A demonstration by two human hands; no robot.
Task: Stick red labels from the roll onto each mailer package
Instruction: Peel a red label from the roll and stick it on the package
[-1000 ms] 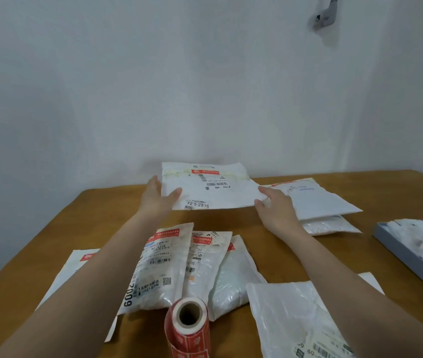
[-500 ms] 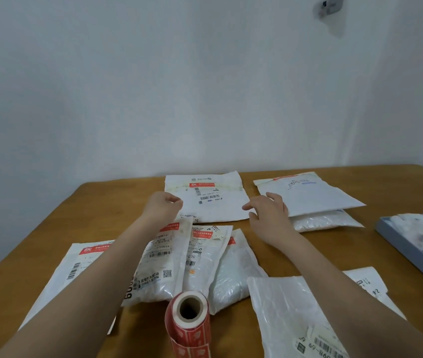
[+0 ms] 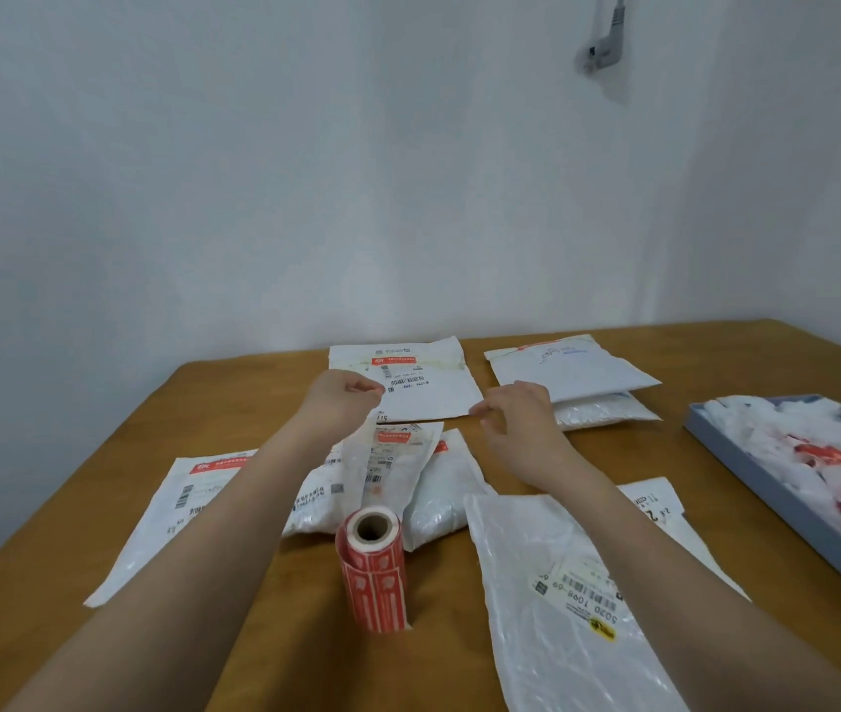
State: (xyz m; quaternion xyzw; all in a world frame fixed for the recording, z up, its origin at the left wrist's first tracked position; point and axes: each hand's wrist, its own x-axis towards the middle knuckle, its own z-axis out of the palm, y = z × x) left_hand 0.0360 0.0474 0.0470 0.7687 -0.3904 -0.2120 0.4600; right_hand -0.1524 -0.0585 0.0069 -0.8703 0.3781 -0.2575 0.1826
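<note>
A roll of red labels (image 3: pixel 372 573) stands upright on the wooden table (image 3: pixel 74 650), near me and between my forearms. White mailer packages lie all around it. One with a red strip and barcodes (image 3: pixel 434 393) lies flat at the back centre. My left hand (image 3: pixel 341 403) hovers over its near left edge with fingers curled, holding nothing. My right hand (image 3: pixel 521 423) hovers by its near right corner, fingers loosely bent and empty. Overlapping mailers (image 3: pixel 398 465) lie just below my hands, and a crinkled one (image 3: pixel 562 598) lies under my right forearm.
Two stacked mailers (image 3: pixel 572 372) lie at the back right, and another mailer (image 3: pixel 192 501) at the left. A grey tray (image 3: pixel 747 470) at the right edge holds white and red paper scraps. A white wall rises right behind the table.
The back-centre mailer, held up by both hands a second ago, now lies flat on the table. Both hands have let go and drawn back a little toward me.
</note>
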